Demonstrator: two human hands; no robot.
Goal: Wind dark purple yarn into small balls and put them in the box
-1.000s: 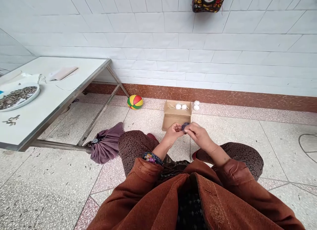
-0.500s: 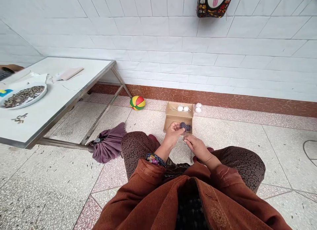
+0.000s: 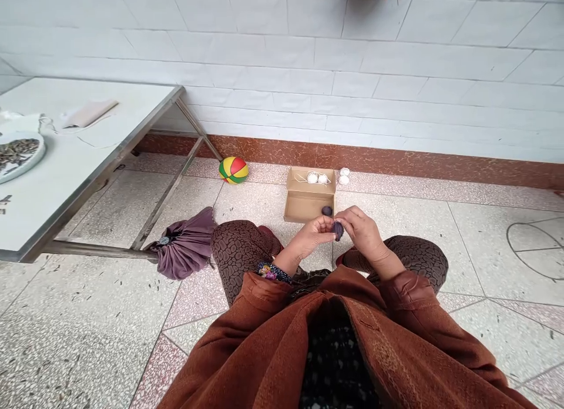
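Note:
Between my two hands is a small dark purple-grey ball of yarn (image 3: 338, 230), held just in front of a cardboard box. My left hand (image 3: 314, 237) is closed, its fingertips pinching the ball's left side. With thumb and fingers, my right hand (image 3: 359, 228) grips at the top of the same ball; any loose strand there is too fine to make out. The open cardboard box (image 3: 304, 205) lies on the floor just beyond. Another dark ball of yarn (image 3: 326, 211) rests in its right corner. On the raised lid sit two white yarn balls (image 3: 317, 178) with loose ends.
Two more white balls (image 3: 344, 175) lie right of the box by the wall. A striped ball (image 3: 233, 170) and a purple cloth bag (image 3: 185, 244) are on the floor to the left, beside a metal-framed table (image 3: 145, 115). A wire ring stand (image 3: 540, 249) lies at right.
My hands have shifted slightly right, the right one rising to the top of the dark ball. The strand stretched between them no longer shows. The view has tilted down.

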